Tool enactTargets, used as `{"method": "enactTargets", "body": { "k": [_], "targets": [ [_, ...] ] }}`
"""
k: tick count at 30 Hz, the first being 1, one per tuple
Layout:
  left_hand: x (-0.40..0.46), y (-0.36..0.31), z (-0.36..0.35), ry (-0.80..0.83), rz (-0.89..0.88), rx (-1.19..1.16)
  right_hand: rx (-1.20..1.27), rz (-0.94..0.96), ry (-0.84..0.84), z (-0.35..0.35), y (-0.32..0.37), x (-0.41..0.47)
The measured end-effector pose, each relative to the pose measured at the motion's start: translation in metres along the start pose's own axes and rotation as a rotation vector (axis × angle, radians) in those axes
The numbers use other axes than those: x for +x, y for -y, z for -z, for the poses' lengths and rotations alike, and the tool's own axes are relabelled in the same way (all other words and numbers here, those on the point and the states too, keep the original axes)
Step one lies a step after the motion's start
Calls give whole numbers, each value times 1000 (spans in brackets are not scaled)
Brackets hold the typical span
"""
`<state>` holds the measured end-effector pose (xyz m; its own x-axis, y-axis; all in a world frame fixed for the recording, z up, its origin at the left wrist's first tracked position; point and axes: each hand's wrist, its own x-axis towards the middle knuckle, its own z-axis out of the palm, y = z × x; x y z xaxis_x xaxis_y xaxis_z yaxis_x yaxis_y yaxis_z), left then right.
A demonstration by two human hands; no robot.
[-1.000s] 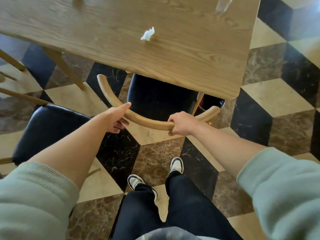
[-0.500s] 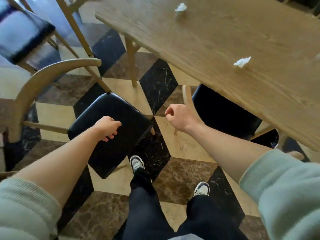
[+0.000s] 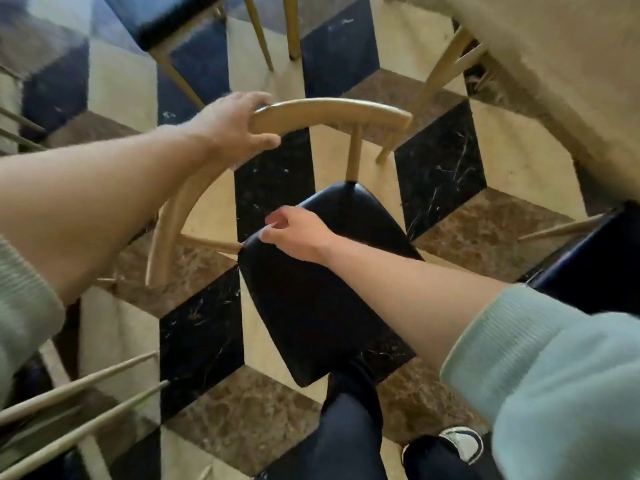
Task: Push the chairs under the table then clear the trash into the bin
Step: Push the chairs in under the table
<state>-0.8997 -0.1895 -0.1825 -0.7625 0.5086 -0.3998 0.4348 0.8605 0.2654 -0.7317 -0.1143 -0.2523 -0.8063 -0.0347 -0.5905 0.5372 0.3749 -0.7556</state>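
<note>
A floor (image 3: 440, 168) of black, cream and brown marble diamonds is spreading under everything here, and the whole scene is smeared with motion blur. The wooden table (image 3: 568, 64) is cutting across the upper right corner, one splayed leg showing beneath its edge. Standing out on the open floor, to the left of the table and not under it, is a chair (image 3: 311, 289) with a black padded seat and a curved wooden backrest (image 3: 329, 110).

The person is reaching with both arms, pale green sleeves pushed up. The left hand (image 3: 232, 128) is wrapping over the left end of the backrest, fingers curled on top and thumb underneath, so it is clamped on the rail. The right hand (image 3: 298, 233) is hanging over the back corner of the black seat, fingers loosely curled; I cannot tell whether it is touching the cushion or gripping anything.

Another black-seated chair (image 3: 162, 15) is sitting at the top left, and a dark seat (image 3: 595, 258) is poking in at the right edge. A sneaker (image 3: 464, 445) is showing at the bottom.
</note>
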Motion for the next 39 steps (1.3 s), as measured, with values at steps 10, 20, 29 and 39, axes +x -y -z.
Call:
{"method": "enactTargets", "body": {
  "k": [10,20,29,39],
  "targets": [
    [86,-16,-15,147,-325,-16,779,-127,99,-101,77,100],
    [83,18,-1,109,-170,-220,768,-168,161,-113,93,100],
    [91,19,22,-1,-52,-285,723,-159,172,-89,113,97],
    [100,41,28,-178,90,-371,539,-104,106,-67,80,71]
  ]
}}
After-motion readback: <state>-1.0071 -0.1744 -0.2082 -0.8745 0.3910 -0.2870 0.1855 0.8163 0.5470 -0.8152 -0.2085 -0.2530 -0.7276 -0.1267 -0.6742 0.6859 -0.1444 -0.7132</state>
